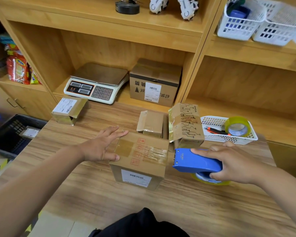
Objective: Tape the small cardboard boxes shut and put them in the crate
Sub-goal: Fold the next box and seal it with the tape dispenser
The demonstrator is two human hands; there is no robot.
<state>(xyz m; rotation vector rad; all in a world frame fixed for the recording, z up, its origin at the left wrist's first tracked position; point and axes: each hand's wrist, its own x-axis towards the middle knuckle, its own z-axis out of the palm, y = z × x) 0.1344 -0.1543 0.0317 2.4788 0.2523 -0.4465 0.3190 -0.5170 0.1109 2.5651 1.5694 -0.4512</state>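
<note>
A small cardboard box (140, 161) with red marks and a barcode label sits mid-table, clear tape stretched across its top. My left hand (101, 146) lies flat with straight fingers against the box's left top edge. My right hand (229, 163) grips a blue tape dispenser (195, 161) whose toothed end sits at the box's right edge. Behind stand a plain small box (150, 123) and a printed box (185, 124). Another small box (69, 110) lies at the table's far left. A dark crate (9, 134) sits low on the left, a labelled box inside it.
A white basket (229, 137) with a tape roll (237, 126) and a cutter stands at the right. On the shelf behind are a weighing scale (96, 86) and a larger carton (155, 82). White baskets (256, 21) sit on the upper right shelf.
</note>
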